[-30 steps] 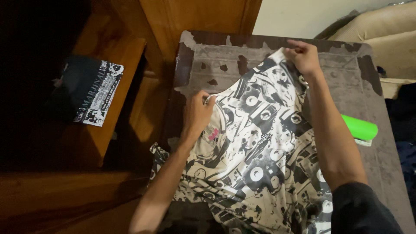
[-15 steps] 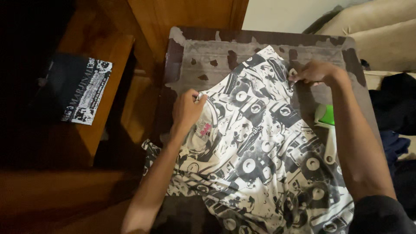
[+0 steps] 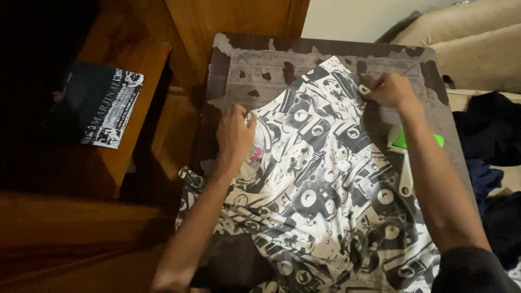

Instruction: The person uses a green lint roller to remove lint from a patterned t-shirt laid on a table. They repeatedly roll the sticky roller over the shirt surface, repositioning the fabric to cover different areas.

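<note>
While my left hand is pinching the collar edge of the black-and-white printed shirt, fingers curled tight on the fabric, my right hand is gripping the shirt's far edge between thumb and fingertips. Both hands are holding cloth, 2 grip points well apart. Shirt is lying spread across the worn grey-brown padded surface, its lower part hanging toward me. A green object is showing just beside my right forearm, partly under the shirt. A dark printed item is sitting on the wooden furniture at left.
</note>
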